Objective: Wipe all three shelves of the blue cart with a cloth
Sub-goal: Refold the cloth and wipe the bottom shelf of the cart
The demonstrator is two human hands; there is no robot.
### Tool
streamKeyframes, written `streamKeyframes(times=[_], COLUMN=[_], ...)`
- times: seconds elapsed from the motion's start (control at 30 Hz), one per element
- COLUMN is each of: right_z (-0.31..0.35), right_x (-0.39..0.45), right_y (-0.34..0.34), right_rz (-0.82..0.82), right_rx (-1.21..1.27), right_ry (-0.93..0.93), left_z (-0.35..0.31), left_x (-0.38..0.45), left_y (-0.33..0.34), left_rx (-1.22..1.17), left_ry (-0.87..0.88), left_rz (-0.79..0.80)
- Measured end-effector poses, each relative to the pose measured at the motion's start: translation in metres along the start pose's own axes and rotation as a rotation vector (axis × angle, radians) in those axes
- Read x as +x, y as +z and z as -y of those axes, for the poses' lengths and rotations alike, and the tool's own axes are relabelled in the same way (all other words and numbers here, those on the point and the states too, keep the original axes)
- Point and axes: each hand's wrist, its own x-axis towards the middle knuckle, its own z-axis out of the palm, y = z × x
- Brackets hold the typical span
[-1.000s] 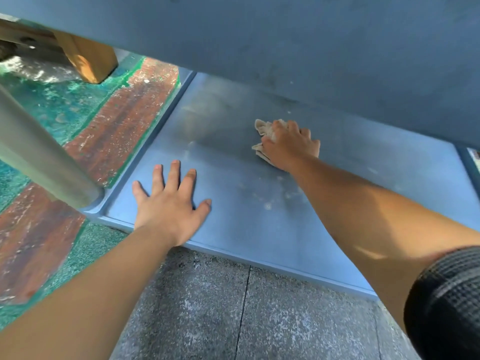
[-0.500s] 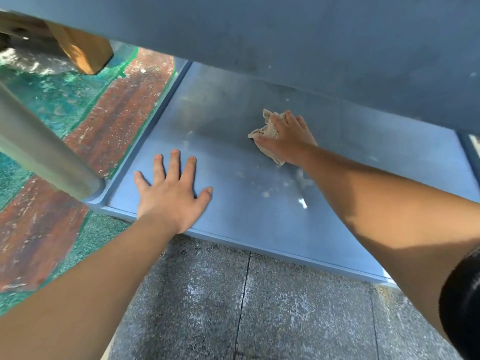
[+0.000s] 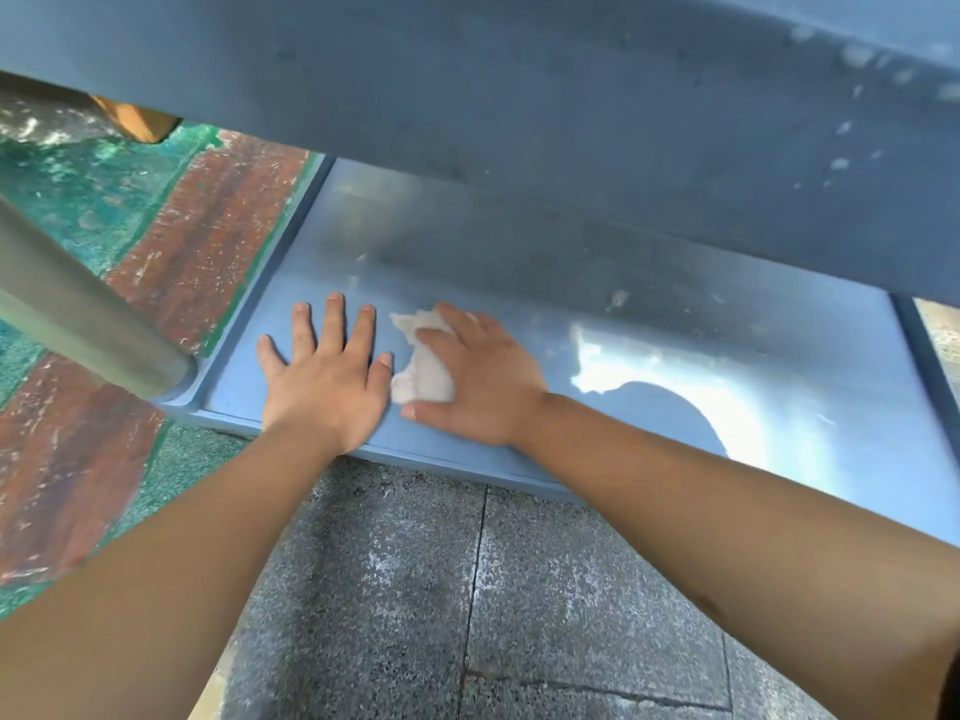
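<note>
The cloth (image 3: 423, 368) is tucked under the right hand (image 3: 480, 376), with the index finger curled over its top and the thumb pressed along its near edge, so it's gripped rather than just pushed; the rest of the fingers are laid flat over it and past it toward 1 o'clock. Most of the cloth is left poking out on the thumb side, toward 9 o'clock of that hand, just beside the thumb of the left hand (image 3: 324, 379). The left hand is spread flat, all five fingers straight and splayed, palm pressed on the bottom shelf (image 3: 649, 356) with nothing held. The cloth itself is small, off-white, crumpled into a lumpy wad with a ragged corner sticking up at 12 o'clock. It's sat near the front left part of the shelf, close to the front lip. The shelf is a smooth blue tray with a shallow raised rim and rounded corner, shiny enough that a bright patch of light and a dark rounded shadow are seen toward 3 o'clock. A duller blue shelf above (image 3: 519, 96) is spotted with pale specks. A round grey cart post (image 3: 88, 330) is seen at 9 o'clock. Speckled grey stone paving (image 3: 467, 589) is underneath, with worn green and red-brown ground (image 3: 171, 241) further left.
</note>
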Motion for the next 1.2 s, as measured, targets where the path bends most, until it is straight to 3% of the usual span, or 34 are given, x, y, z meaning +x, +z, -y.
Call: streamKeyframes(times=[0.43,0.53,0.7,0.77,0.83,0.9,0.93,1.03,1.2], right_z=[-0.003,-0.033,-0.156,-0.227,-0.275,-0.29,-0.29,-0.277,-0.252], right_x=[0.007,0.014,0.016,-0.005,-0.027,-0.033,-0.03,-0.008,0.045], right_y=[-0.019,-0.044,-0.099,-0.114,-0.111,-0.094,-0.085,-0.076,-0.073], right_rz=[-0.311,-0.375,-0.678,-0.624,-0.438,-0.242,-0.219,-0.31,-0.485], right_rx=[0.029,0.102,0.149,0.15,0.179,0.122,0.049,-0.055,0.115], right_ry=[-0.185,-0.002,0.709,1.024,1.215,1.275,1.258,1.242,1.173], left_z=[0.001,0.001,0.001,0.0,-0.001,-0.001,-0.001,0.0,-0.001], left_x=[0.002,0.002,0.004,0.004,0.004,0.005,0.005,0.005,0.005], left_y=[0.004,0.005,0.008,0.008,0.007,0.007,0.008,0.009,0.009], left_rx=[0.028,0.033,0.043,0.046,0.056,0.061,0.061,0.056,0.067], left_ry=[0.006,0.004,-0.003,-0.005,-0.006,-0.008,-0.008,-0.005,0.004], left_rz=[-0.046,-0.053,-0.056,-0.059,-0.054,-0.047,-0.047,-0.053,-0.045])
